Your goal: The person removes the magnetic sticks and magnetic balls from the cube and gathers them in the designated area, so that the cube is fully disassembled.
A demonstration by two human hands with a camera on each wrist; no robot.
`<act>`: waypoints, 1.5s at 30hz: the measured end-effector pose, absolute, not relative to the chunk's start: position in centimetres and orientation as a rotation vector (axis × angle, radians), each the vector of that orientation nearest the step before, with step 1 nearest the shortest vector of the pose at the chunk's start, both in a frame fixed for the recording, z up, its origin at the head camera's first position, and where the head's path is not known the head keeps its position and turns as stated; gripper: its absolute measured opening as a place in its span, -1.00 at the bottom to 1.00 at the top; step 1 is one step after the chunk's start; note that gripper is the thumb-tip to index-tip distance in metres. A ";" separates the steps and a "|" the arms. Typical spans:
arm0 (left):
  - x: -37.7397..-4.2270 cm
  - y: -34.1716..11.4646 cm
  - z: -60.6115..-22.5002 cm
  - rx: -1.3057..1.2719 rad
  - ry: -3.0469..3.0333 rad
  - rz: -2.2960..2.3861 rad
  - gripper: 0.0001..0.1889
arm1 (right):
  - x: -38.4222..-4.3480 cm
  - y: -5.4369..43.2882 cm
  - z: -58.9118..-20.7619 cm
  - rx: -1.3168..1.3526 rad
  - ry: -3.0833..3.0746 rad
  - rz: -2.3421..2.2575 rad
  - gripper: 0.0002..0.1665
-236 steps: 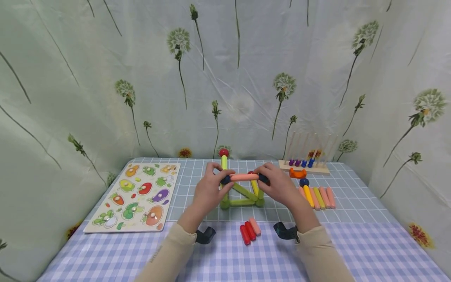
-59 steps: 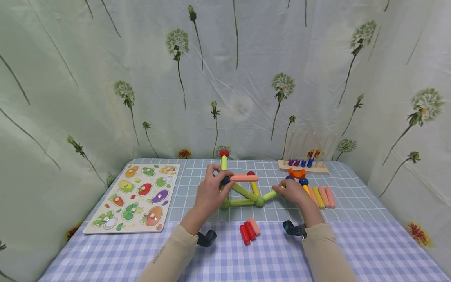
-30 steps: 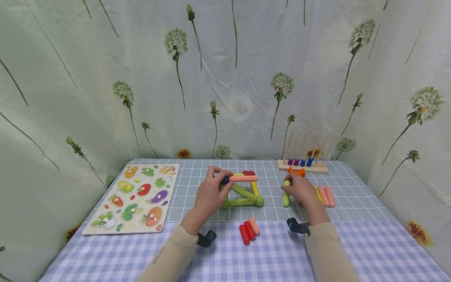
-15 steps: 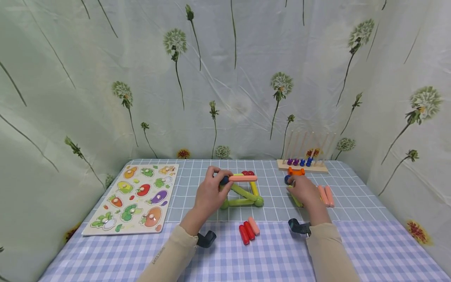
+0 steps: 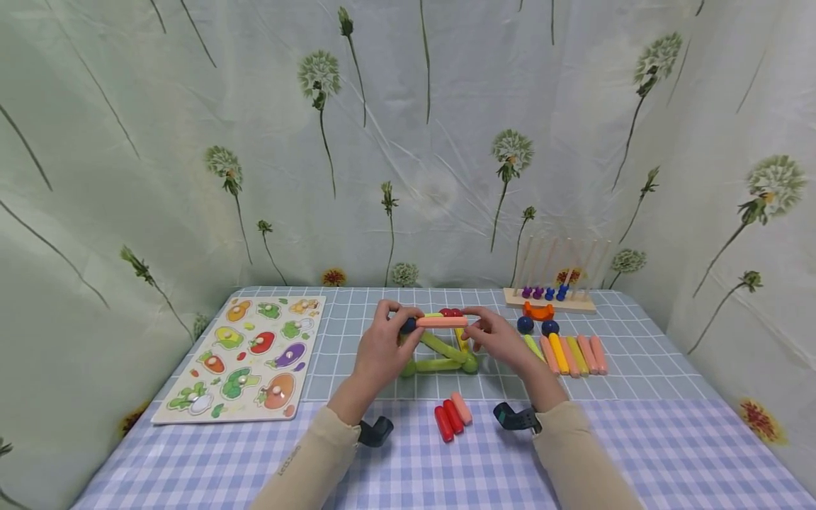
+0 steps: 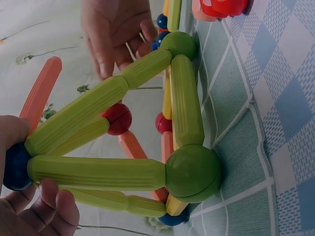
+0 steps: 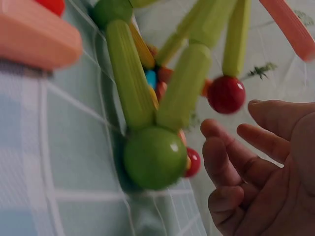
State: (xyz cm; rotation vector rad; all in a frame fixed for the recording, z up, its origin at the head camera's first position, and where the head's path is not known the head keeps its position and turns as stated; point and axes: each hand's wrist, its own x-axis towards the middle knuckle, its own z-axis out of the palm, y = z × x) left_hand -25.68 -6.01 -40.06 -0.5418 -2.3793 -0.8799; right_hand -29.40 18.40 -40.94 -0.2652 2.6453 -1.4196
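Note:
My left hand (image 5: 382,343) pinches a dark blue ball (image 6: 17,167) at the top of a frame of building sticks and balls. A pink stick (image 5: 443,322) sticks out from this ball, its right end free. Lime-green sticks (image 6: 98,173) slope from the ball down to green balls (image 6: 193,173) on the table. Red balls (image 7: 226,94) and a yellow stick (image 5: 460,338) belong to the far side of the frame. Beside the pink stick's free end is my right hand (image 5: 500,340), fingers loosely bent and holding nothing; in the right wrist view they are close to a red ball.
On the right lies a row of loose sticks (image 5: 574,356), with two dark blue balls (image 5: 525,324) and an orange piece (image 5: 538,312) behind it. A bead-peg rack (image 5: 554,303) stands farther back. Red sticks (image 5: 444,423) lie in front; a vegetable puzzle board (image 5: 242,358) is left.
My right hand took a lime stick off the frame's right, laid it beside the loose row, and came back empty. A dark blue ball went there earlier. The red-tipped lime stick swung right.

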 end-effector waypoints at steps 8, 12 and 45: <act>-25.6 -5.9 -39.8 -0.539 -2.392 -0.901 -0.76 | -29.4 17.2 -40.8 -0.326 2.422 -1.648 -0.44; -25.6 -5.9 -39.9 -0.541 -2.395 -0.904 -0.76 | -29.3 16.8 -40.5 -0.279 2.402 -1.712 -0.49; -25.5 -6.1 -39.8 -0.540 -2.399 -0.902 -0.78 | -24.7 19.3 -33.5 -0.622 2.899 -1.485 -0.75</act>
